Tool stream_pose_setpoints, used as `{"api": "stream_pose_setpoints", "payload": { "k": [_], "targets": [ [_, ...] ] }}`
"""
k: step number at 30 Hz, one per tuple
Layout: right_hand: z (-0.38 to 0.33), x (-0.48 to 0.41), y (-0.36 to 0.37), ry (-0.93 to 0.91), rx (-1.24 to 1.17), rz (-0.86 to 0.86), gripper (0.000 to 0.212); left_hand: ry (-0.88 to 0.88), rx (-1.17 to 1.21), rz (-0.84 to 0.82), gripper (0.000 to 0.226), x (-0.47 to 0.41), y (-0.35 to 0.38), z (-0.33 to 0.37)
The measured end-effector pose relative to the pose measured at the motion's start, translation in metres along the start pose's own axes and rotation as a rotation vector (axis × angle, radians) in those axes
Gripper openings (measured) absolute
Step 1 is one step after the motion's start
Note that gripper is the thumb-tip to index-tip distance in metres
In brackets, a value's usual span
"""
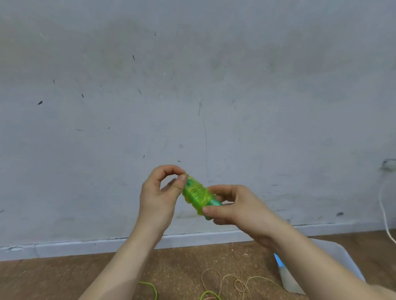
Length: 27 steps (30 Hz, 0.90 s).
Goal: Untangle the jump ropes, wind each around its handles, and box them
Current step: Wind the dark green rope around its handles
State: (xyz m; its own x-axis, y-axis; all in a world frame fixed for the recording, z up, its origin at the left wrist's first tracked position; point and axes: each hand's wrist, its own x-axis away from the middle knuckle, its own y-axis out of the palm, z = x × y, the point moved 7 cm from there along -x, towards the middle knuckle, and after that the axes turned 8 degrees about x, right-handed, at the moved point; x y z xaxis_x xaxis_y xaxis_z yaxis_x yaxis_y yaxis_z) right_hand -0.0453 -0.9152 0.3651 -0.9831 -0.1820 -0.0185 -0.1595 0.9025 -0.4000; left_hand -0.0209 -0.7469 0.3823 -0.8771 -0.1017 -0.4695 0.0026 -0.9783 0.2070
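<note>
Plastic box (344, 254) on the floor, and I lose most of it behind the right forearm. Mid-air, right hand (237, 207) grips the wound green jump rope (197, 195) and left hand (160, 193) pinches its top end. Below, loose green rope (207, 296) and tan rope (242, 283) are cut off.

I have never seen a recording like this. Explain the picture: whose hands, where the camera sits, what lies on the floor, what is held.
No machine here: a person works bare-handed, filmed by one wide-angle camera on their head, looking forward and down. The left hand and the right hand hold a green jump rope wound around its handles; the left fingers pinch its top end. On the brown floor lie a loose green rope and a tan rope. A pale box sits at right, partly behind the forearm.
</note>
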Motion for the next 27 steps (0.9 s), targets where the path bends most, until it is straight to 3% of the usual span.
{"api": "stream_pose_setpoints", "payload": {
  "k": [3,5,7,9,13,16,21,24,27],
  "targets": [
    [-0.020,0.021,-0.031,-0.175,0.408,0.298,0.048,-0.091,-0.044,-0.088,0.005,0.003,0.020,0.001],
    [-0.028,0.035,-0.048,-0.281,0.570,0.343,0.054,-0.262,0.093,-0.138,0.011,0.010,0.043,-0.005],
    [-0.026,0.045,-0.069,-0.302,0.641,0.339,0.055,-0.295,0.125,-0.133,0.010,0.013,0.068,-0.004],
    [-0.013,0.051,-0.094,-0.245,0.603,0.284,0.052,-0.260,0.071,-0.144,0.010,0.015,0.096,-0.004],
    [0.036,0.058,-0.148,0.003,0.239,0.058,0.044,-0.328,0.088,-0.232,0.028,0.018,0.162,-0.030],
    [0.089,0.057,-0.196,0.085,0.266,-0.030,0.045,-0.467,0.153,-0.341,0.031,0.032,0.220,-0.072],
    [0.191,0.061,-0.259,0.189,0.396,0.085,0.046,-0.683,0.111,-0.462,0.017,0.059,0.292,-0.171],
    [0.254,0.056,-0.276,0.229,0.446,0.193,0.040,-0.661,-0.073,-0.481,0.021,0.068,0.319,-0.238],
    [0.330,0.048,-0.281,0.314,0.425,0.164,0.037,-0.615,-0.218,-0.521,0.031,0.079,0.340,-0.303]
  ]
}}
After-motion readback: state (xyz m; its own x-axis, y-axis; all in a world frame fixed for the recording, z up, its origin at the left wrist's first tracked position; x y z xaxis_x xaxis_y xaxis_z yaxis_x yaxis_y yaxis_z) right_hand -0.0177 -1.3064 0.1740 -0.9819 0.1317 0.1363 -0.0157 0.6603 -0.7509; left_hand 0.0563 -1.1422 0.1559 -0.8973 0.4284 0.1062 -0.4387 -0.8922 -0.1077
